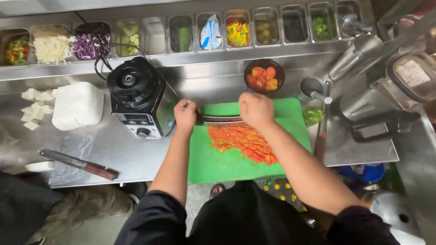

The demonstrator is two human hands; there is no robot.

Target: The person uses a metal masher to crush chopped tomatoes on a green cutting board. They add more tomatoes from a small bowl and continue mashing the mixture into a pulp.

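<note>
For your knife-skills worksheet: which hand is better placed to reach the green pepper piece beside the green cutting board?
The right hand. It rests on the knife blade nearer the green pepper piece; the left hand grips the knife handle on the far side.
</note>
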